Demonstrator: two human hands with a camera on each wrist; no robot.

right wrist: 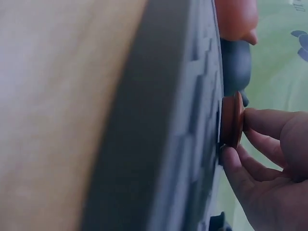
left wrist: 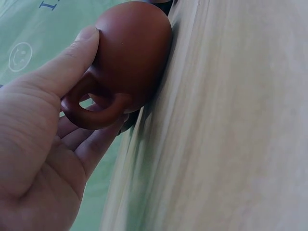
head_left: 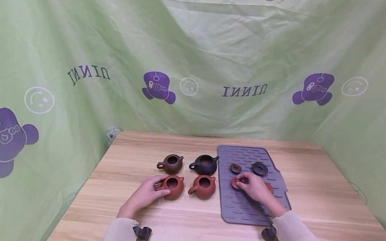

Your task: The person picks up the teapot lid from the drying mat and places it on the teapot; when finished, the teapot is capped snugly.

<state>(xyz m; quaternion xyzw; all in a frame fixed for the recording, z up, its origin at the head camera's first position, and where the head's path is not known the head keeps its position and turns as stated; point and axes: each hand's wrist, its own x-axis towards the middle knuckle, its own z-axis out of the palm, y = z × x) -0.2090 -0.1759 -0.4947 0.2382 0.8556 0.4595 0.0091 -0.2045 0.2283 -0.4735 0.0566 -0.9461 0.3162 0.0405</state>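
Note:
My left hand holds a red clay teapot, lidless and standing on the table, with the thumb on one side and the fingers on the other. In the left wrist view its loop handle sits between thumb and fingers. On the grey mat, my right hand pinches a red teapot lid; the right wrist view shows this lid at the mat's surface, fingertips at its top and edge. Another red piece, partly hidden, lies beyond that hand.
A second red teapot, a brown teapot and a black teapot stand nearby without lids. A brown lid and a black lid lie on the ribbed grey mat. Green printed cloth hangs around the wooden table.

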